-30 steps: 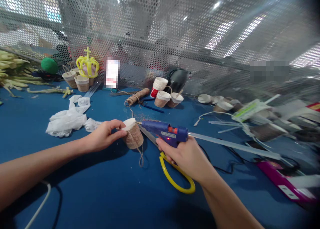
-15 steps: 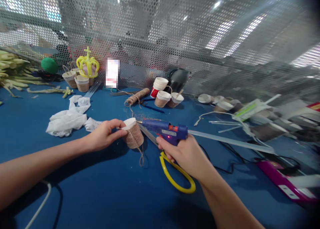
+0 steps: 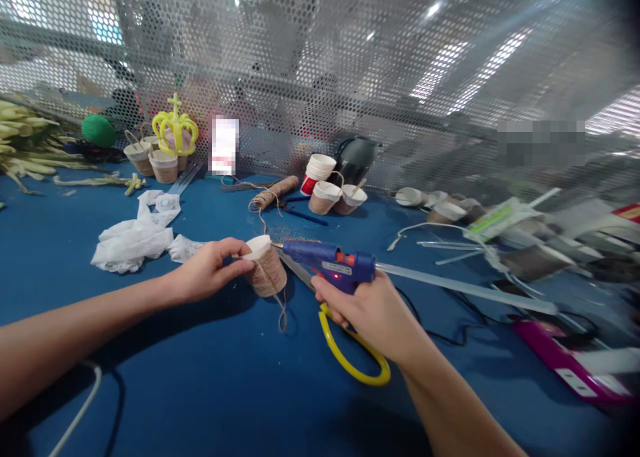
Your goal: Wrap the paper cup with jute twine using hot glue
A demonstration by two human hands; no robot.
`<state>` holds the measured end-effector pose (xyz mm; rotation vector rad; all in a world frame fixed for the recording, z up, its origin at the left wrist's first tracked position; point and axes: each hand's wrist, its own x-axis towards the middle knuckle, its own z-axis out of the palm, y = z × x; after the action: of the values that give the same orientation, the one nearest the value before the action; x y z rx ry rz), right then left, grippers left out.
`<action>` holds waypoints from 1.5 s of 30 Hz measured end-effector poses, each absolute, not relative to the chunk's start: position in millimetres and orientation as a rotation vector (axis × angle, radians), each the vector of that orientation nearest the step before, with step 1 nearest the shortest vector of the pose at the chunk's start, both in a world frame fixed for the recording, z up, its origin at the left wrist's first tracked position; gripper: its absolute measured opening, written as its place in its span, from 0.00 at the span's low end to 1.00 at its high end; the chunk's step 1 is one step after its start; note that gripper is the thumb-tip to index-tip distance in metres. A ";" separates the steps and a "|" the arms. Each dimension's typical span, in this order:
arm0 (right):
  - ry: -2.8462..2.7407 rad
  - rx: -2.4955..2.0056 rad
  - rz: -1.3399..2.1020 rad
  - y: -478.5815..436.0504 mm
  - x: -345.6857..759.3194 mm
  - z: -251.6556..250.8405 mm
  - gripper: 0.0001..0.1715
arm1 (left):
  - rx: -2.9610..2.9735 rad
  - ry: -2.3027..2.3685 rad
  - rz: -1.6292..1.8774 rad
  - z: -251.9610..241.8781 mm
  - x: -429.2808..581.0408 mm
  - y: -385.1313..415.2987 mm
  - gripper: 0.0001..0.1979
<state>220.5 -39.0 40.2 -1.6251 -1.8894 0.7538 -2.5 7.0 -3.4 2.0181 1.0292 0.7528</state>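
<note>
My left hand (image 3: pixel 217 268) pinches the rim of a white paper cup (image 3: pixel 267 270) wrapped in brown twine, tilted above the blue table. A loose loop of twine hangs from its lower side. Closed around a blue glue gun (image 3: pixel 330 260), my right hand (image 3: pixel 367 310) keeps its nozzle at the cup's right edge near the rim; whether it touches, I cannot tell. A red light glows on the gun, and a long clear glue stick (image 3: pixel 465 289) sticks out of its back. Yellow-handled scissors (image 3: pixel 350 357) lie beneath the gun, partly hidden by my right hand.
Behind the cup lies a twine roll (image 3: pixel 275 192). Twine-wrapped cups (image 3: pixel 325 198) stand at the back beside stacked cups (image 3: pixel 319 169). White lace (image 3: pixel 131 238) lies left, a yellow crown (image 3: pixel 175 134) farther back. A purple power strip (image 3: pixel 565 364) and black cables lie right. Perforated metal (image 3: pixel 300 64) walls the back.
Almost nothing differs. The glue stick behind the gun sits slightly farther right and lower, and the gun has shifted very slightly. The left hand and cup stay in place.
</note>
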 end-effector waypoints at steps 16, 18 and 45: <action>-1.975 -1.647 0.630 -41.8 218.8 43.0 0.19 | 2.013 1.040 0.746 -2.6 -1.8 6.6 0.13; -1.979 -1.647 0.622 -42.7 218.4 43.1 0.19 | 2.010 1.037 0.749 -2.6 -1.8 7.0 0.13; -2.066 -1.647 0.392 -41.7 222.7 31.0 0.16 | 1.994 1.033 0.762 -3.5 -2.0 7.5 0.14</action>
<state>222.7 -41.7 31.0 -1.6466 -2.0659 0.3917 -2.0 7.5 -3.5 1.9935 1.0331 0.7624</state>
